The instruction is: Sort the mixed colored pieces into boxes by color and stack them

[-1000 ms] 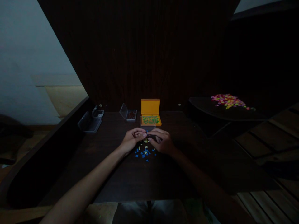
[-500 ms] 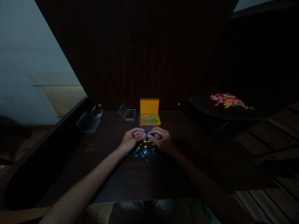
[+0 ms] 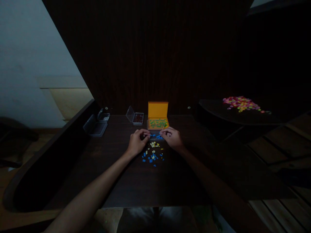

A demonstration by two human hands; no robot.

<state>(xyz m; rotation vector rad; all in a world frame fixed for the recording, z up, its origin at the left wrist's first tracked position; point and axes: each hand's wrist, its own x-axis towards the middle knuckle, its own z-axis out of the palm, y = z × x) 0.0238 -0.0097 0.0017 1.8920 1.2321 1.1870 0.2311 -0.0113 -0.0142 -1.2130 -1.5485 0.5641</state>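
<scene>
My left hand [image 3: 139,141] is at the left end of a shallow clear box [image 3: 157,139], its thumb and fingers curled together in a pinch. At the right end, my right hand [image 3: 173,138] is also pinched, fingertips over the blue pieces. What either pinch holds, if anything, is too small to make out. Several small blue bricks [image 3: 159,137] lie in the box between the hands. Nearer me on the dark table, pale yellow bricks [image 3: 153,144] and loose blue bricks [image 3: 151,160] are scattered in a small pile.
Behind the hands stands an open orange case [image 3: 158,110] with green pieces [image 3: 157,123] in it. To its left is an open clear box [image 3: 138,122] with dark red pieces. More clear boxes [image 3: 98,128] sit far left. Colourful pieces [image 3: 241,104] are heaped on a side shelf.
My hands have moved apart from their meeting point, uncovering the clear box and the blue bricks in it. The whole view has shifted slightly.
</scene>
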